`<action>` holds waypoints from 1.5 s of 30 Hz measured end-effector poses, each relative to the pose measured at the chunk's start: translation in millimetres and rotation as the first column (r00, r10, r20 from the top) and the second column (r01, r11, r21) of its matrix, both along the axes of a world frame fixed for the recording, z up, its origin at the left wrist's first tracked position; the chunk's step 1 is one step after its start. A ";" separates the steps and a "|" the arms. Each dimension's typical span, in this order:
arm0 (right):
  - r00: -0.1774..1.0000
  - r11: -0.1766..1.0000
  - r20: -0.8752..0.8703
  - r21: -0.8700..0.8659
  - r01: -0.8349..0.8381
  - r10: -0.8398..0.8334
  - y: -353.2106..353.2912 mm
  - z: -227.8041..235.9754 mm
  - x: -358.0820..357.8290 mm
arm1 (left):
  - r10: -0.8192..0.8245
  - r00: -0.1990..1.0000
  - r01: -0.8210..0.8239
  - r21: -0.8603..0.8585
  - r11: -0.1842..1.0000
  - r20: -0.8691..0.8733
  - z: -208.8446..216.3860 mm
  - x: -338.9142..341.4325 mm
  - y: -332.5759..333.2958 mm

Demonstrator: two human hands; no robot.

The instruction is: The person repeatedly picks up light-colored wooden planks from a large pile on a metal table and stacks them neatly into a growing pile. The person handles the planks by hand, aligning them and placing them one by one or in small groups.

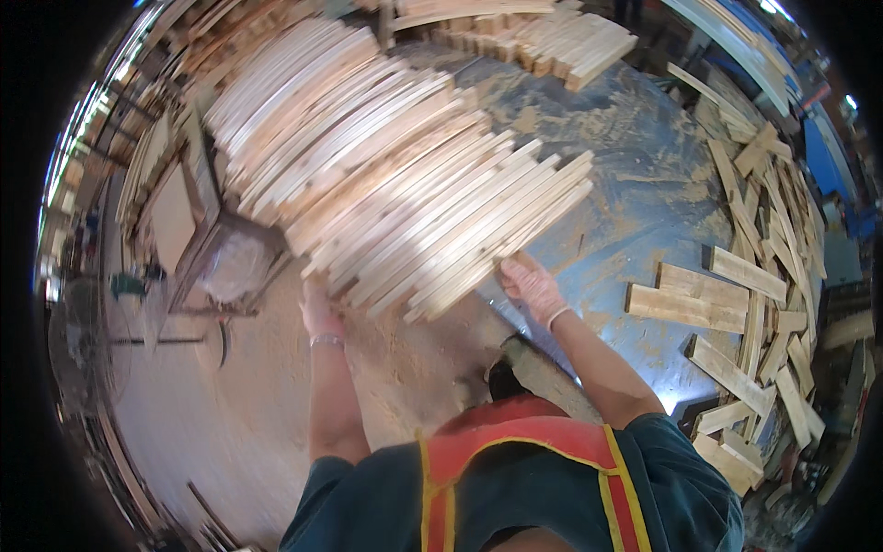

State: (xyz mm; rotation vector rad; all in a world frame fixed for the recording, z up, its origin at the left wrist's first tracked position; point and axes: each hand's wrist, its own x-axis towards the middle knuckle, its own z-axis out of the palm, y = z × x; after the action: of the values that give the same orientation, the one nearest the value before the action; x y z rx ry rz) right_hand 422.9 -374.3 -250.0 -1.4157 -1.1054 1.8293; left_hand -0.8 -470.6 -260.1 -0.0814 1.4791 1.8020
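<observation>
A long row of pale wooden strips, laid side by side, runs from the far left toward me over a dusty dark metal table. Both my hands wear thin pale gloves. My left hand is at the left ends of the strips, its fingers stretched toward them and slightly blurred. At the near right side of the row, my right hand has its fingers bent against the edge of the nearest strip; its fingertips are partly hidden by the wood.
Loose wooden boards lie jumbled along the table's right side. Stacked wood pieces stand at the far edge. Left of the row is a metal-framed stand with a clear plastic bag. The floor is dusty.
</observation>
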 end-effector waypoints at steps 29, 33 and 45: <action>0.788 0.751 0.321 0.611 0.253 -0.526 81.2 193.9 122.6 | -0.684 0.259 0.933 -0.007 0.360 -0.682 162.4 307.2 227.9; 0.721 0.523 0.225 0.824 0.219 -0.656 89.6 289.3 116.2 | -0.447 0.396 0.902 0.248 0.354 -0.802 268.3 304.8 254.9; 0.377 0.573 0.671 0.741 -0.349 -0.638 19.6 46.4 122.9 | -0.642 -0.092 0.974 0.064 -0.216 -0.761 45.9 236.2 241.8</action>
State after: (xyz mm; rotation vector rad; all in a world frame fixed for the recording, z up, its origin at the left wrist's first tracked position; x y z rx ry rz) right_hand 545.9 -354.8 -203.5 -1.7649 -1.8686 -0.0771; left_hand 235.5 -228.8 -214.2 1.6152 0.4845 0.8014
